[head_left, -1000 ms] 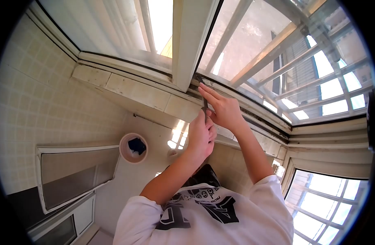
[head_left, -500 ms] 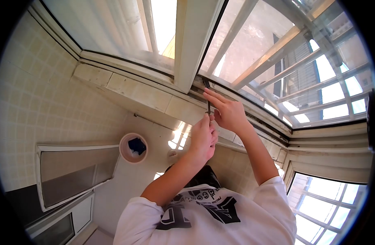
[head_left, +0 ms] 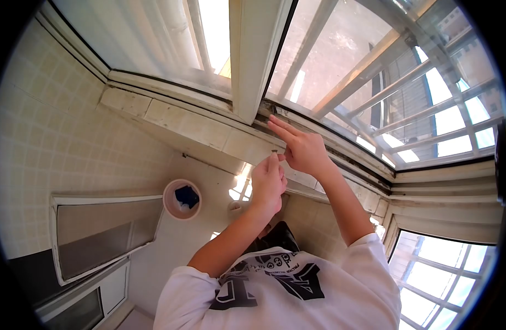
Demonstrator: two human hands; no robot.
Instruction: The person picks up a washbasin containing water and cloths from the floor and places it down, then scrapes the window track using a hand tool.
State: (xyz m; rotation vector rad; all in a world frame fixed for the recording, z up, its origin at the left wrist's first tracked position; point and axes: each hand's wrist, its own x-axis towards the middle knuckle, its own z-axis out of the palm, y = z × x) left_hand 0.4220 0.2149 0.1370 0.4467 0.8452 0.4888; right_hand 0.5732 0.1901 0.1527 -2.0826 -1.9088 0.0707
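Note:
My left hand [head_left: 269,181] is closed in a pinch below the window ledge. A short dark end of a thin tool [head_left: 274,151] shows above its fingertips; the rest is hidden or foreshortened. Just beside it, my right hand [head_left: 304,151] has its index and middle fingers stretched out over the window track [head_left: 341,148], with its thumb side close to the left fingertips. Dirt darkens the track around those fingers. Pale tiles cover the sill [head_left: 203,130] to the left.
A pink bucket [head_left: 181,215] with dark blue cloth stands on the floor at left. Beside it leans a framed screen panel [head_left: 107,234]. Barred window glass [head_left: 341,60] rises at the upper right, and a white sash post [head_left: 253,60] stands between the panes.
Both hands have shifted slightly left. The thin dark tool, which reached from my left fingers up into the track, now shows only as a short end at the left fingertips.

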